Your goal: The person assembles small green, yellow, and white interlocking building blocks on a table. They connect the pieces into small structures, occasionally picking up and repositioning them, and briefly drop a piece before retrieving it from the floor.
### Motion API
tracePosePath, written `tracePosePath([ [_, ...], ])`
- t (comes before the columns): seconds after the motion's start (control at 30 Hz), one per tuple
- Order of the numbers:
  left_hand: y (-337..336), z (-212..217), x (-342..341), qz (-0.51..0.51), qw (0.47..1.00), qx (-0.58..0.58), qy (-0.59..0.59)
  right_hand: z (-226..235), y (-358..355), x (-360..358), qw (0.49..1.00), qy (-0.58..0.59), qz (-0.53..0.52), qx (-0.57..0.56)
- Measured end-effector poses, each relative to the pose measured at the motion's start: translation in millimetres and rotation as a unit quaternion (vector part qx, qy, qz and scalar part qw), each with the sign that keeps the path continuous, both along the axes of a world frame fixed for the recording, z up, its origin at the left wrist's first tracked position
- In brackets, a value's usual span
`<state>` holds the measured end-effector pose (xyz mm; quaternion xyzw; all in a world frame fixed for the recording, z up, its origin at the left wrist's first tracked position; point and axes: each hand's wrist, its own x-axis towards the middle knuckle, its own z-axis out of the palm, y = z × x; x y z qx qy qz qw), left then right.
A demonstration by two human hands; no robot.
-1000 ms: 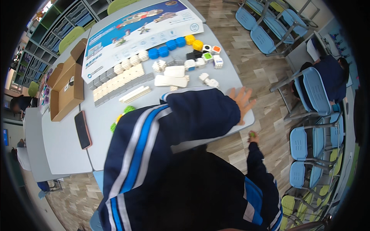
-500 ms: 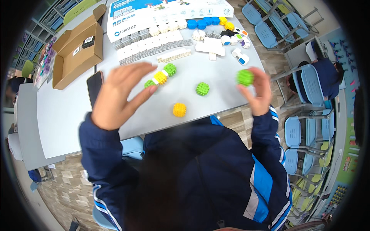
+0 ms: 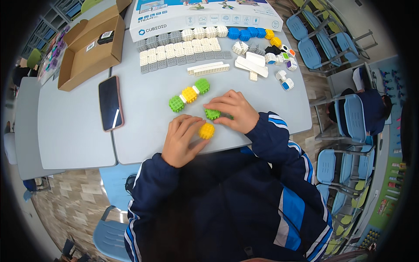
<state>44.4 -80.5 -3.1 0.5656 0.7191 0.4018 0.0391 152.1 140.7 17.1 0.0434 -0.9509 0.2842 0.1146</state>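
Observation:
Near the table's front edge, my left hand [image 3: 180, 138] is closed on a studded yellow block [image 3: 207, 130] between thumb and fingers. My right hand [image 3: 235, 111] grips a studded green block [image 3: 212, 114] just behind the yellow one. A sliver of another green piece [image 3: 231, 117] shows under the right hand; the rest is hidden. Farther back lies a short slanting chain: a green block [image 3: 176, 104], a yellow block [image 3: 189, 94] and a green block [image 3: 202, 86], joined by small white connectors [image 3: 183, 99]. Neither hand touches this chain.
Rows of grey, white, blue and yellow blocks line the back, before a large white box [image 3: 209, 22]. White beams [image 3: 208, 69] and flat plates [image 3: 252, 64] lie nearer. A phone [image 3: 111, 103] and an open cardboard box [image 3: 89, 54] are at left. Blue chairs [image 3: 351, 115] stand right.
My left hand has come from beside the chain to the front yellow block. My right hand has brought its green block in from the right, beside the yellow one. The view has shifted slightly.

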Motion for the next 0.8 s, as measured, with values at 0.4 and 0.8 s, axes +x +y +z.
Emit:
tracePosePath([
  [0.4, -5, -7, 13, 0.126, 0.992, 0.009, 0.009, 67, 108, -4, 0.988, 0.102, -0.107, 0.037],
  [0.8, -11, -2, 17, 0.164, 0.986, 0.018, -0.006, -5, 127, -150, 0.963, -0.069, -0.169, 0.198],
])
